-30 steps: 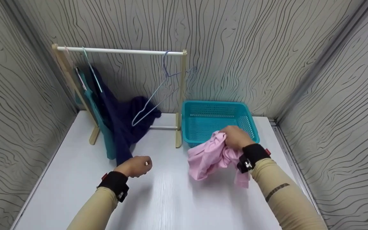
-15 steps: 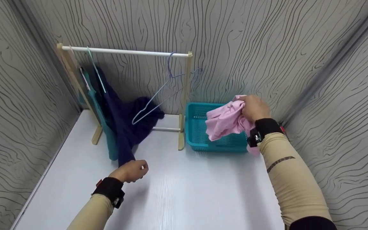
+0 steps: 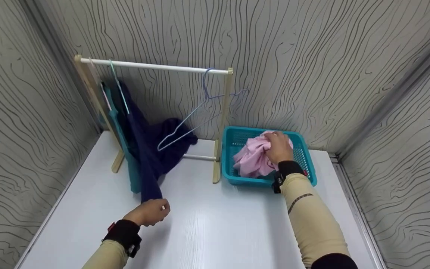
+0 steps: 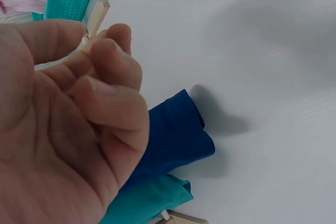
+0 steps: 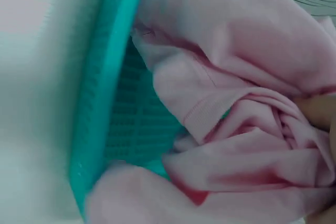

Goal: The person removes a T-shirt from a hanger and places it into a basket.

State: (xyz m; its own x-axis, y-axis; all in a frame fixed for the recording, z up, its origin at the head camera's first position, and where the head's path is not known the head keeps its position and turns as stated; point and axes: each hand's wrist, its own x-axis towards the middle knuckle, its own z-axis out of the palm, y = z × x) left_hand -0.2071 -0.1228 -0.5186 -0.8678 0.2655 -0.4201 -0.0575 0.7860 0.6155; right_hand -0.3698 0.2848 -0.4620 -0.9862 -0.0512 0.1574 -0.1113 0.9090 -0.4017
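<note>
In the head view a pink shirt lies bunched inside the teal plastic basket. My right hand grips it from above, over the basket's right half. In the right wrist view the shirt's folds and a stitched band fill the basket, with some fingers hidden at the right edge. My left hand hovers over the table's left part, fingers loosely curled round nothing. Behind it, the lower end of a navy garment hangs down; in the left wrist view that navy end shows beyond the fingers.
A small wooden clothes rack with a white rail stands back left. A teal garment hangs beside the navy one, and a bare bluish hanger hangs at the rail's right end. Patterned walls enclose the white table.
My right hand has carried the pink shirt from in front of the basket, up over it and down inside. The left hand has shifted slightly towards the lower left. The head view has tilted a little.
</note>
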